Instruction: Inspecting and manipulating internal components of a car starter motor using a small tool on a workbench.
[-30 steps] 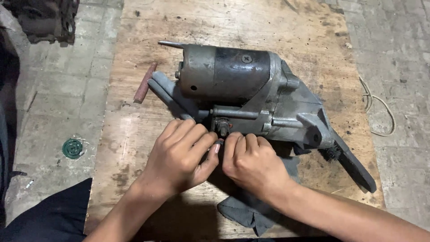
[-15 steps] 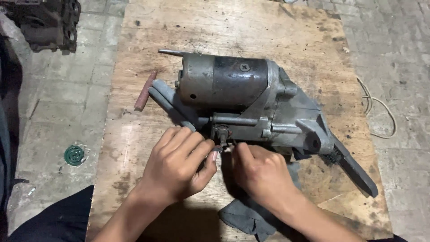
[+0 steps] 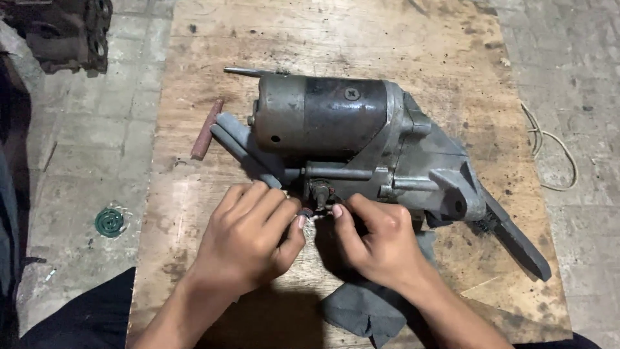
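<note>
While the left hand (image 3: 248, 242) and right hand (image 3: 381, 242) pinch the small terminal stud (image 3: 320, 192), fingers nearly closed, the starter motor (image 3: 342, 126) (heavy, rigid metal, likely greasy) looks best gripped around its cylindrical body.

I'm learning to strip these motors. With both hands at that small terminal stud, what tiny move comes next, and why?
Probably keep pinching and turning the small piece at the terminal stud: left hand and right hand fingertips meet right under it on the starter motor, and no tool is held.
</note>
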